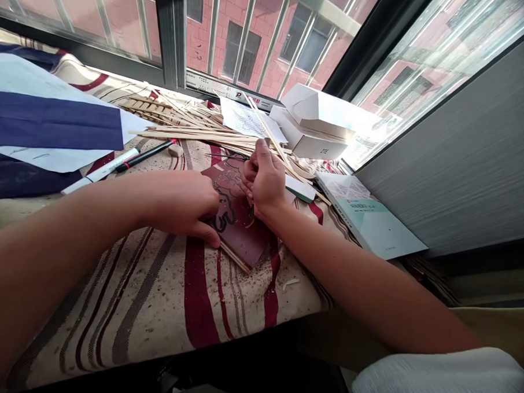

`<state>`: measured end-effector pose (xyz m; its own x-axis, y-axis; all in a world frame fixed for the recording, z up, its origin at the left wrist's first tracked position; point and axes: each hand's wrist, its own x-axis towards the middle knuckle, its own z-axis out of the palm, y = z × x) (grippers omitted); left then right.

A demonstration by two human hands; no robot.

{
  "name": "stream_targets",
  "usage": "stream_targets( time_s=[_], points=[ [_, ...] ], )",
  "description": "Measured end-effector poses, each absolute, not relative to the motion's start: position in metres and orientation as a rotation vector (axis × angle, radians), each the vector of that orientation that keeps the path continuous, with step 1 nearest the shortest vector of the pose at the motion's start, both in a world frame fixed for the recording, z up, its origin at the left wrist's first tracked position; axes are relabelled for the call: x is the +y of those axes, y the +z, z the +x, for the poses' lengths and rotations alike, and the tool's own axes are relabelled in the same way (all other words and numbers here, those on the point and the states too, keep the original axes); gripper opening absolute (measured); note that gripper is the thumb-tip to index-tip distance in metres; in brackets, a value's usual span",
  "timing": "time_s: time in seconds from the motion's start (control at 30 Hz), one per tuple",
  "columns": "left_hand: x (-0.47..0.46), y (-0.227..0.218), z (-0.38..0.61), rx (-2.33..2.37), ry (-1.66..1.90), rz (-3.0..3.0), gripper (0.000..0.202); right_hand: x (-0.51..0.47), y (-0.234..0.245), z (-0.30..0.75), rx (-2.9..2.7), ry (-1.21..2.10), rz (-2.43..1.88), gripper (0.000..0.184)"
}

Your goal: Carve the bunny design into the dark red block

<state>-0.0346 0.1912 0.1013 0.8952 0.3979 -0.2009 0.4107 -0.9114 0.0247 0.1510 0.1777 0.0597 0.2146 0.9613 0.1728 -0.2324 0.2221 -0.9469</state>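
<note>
Striped cloth (148, 307) covers the working surface; a heap of pale wooden strips (204, 135) lies across its window side, with a book (388, 234) at the far right. Reddish-brown panel (249, 242), marked with dark outlined figures, lies on the cloth between the two hands, one corner toward the wearer. Judged step: close work on the surface markings. For good control, the panel should sit flat and not creep on the loose cloth, so steady downward pressure matters. Left hand (190, 202) rests at the panel's left side, thumb extended along the near edge; its other fingers are bent and mostly out of sight, so how firmly they grip cannot be told. Best kept out of the tool's path. Right hand (265, 182) is closed in a tight fist above the panel, apparently around a slim tool (266, 141); short strokes along the outline, directed away from the left thumb, would be the safer choice. Only a stub shows above the right thumb; tool type and working tip not made out. Right fist covers part of the pattern. Dark crumbs are too fine to identify.
</note>
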Motion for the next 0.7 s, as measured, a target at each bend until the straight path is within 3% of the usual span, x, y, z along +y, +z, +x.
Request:
stream_targets(
  time_s=[0.3,0.7],
  points=[
    [0.184,0.108,-0.035,0.722,-0.383,2.963,0.058,0.162,0.084,0.142,-0.685,1.282,-0.957,0.068],
    [0.184,0.106,-0.04,0.723,-0.292,2.912,0.059,0.169,0.073,0.148,-0.862,1.051,-0.938,0.062]
  ],
)
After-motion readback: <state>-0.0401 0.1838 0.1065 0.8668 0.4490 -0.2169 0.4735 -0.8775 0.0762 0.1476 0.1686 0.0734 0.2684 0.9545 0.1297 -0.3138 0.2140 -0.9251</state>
